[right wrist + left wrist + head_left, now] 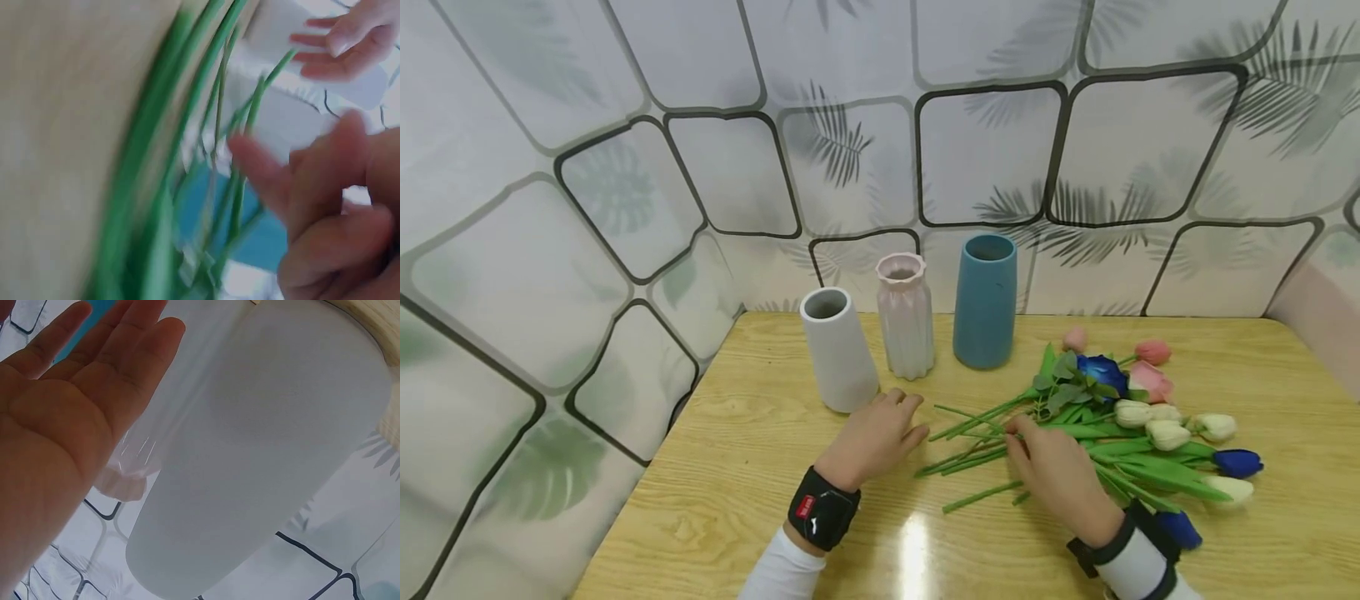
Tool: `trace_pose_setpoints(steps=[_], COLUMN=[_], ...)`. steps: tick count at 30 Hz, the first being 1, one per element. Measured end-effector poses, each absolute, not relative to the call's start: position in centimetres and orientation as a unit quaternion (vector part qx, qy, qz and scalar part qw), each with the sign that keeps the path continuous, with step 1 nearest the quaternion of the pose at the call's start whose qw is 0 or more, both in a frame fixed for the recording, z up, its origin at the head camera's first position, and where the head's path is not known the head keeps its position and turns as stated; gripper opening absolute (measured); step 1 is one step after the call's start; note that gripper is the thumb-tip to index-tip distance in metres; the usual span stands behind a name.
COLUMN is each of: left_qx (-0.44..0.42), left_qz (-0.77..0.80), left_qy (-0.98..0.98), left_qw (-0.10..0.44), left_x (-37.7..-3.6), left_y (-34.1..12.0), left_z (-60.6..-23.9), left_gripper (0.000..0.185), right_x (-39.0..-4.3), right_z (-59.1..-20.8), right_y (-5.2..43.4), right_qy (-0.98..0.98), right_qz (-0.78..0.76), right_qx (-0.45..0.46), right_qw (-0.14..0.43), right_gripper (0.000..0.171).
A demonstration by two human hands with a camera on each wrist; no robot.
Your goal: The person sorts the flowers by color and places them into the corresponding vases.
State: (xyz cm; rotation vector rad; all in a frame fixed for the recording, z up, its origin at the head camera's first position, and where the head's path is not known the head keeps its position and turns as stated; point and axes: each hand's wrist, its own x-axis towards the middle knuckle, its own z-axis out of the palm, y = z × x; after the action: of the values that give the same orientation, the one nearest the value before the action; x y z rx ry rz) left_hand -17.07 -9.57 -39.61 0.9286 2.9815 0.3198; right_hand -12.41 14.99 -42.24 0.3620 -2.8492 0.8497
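Head view: red wristband label (806,506) illegible; right fingers (1022,426) at green stems (977,497)

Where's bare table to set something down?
Bare: yellow wood-grain table left of the tapered white vase; front strip between both black wristbands. Crowded: right of centre, where blue, pink and white green-stemmed flowers spread around the right hand.

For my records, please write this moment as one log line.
left hand: beside white vase; right hand: at green stems; flowers: lying on table
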Motion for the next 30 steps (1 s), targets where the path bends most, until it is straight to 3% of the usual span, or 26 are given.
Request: trace_pose_setpoints(steps=[6,10,13,16,20,23,30], left_qx=[0.294,0.296,0.296,0.298,0.3,0.302,0.3], left_qz=[0.106,0.103,0.101,0.097,0.094,0.088,0.084], left_qy=[0.95,0.949,0.949,0.949,0.949,0.949,0.95], left_qw=[-0.01,-0.02,-0.027,-0.029,-0.027,-0.024,-0.011], left_x=[-17.1,-17.1,-17.1,-17.2,-17.2,-17.1,-17.0], left_y=[-9.6,-9.6,-9.5,-9.4,-9.3,-9.2,-9.2], left_z=[-39.6,-39.7,-39.8,-39.8,-39.8,-39.8,-39.9], left_gripper=[0.041,0.039,0.039,0.039,0.04,0.04,0.043], right_x=[-12.7,-12.5,-12.4,-12.6,-13.0,-13.2,-13.3], right_z=[-43.0,-43.6,-43.7,-43.8,-43.6,-43.4,-43.5], right_y=[14.7,14.1,13.7,14.0,14.7,15.2,15.7], right_qy=[-0.845,-0.716,-0.655,-0.715,-0.889,-0.957,-0.974], right_qz=[0.532,0.684,0.734,0.683,0.454,0.282,0.205], right_qx=[-0.014,-0.122,-0.153,-0.086,0.043,0.063,0.098], right_qw=[-0.045,-0.065,-0.089,-0.118,-0.035,0.032,0.025], right_gripper=[0.026,0.039,0.042,0.04,0.036,0.031,0.009])
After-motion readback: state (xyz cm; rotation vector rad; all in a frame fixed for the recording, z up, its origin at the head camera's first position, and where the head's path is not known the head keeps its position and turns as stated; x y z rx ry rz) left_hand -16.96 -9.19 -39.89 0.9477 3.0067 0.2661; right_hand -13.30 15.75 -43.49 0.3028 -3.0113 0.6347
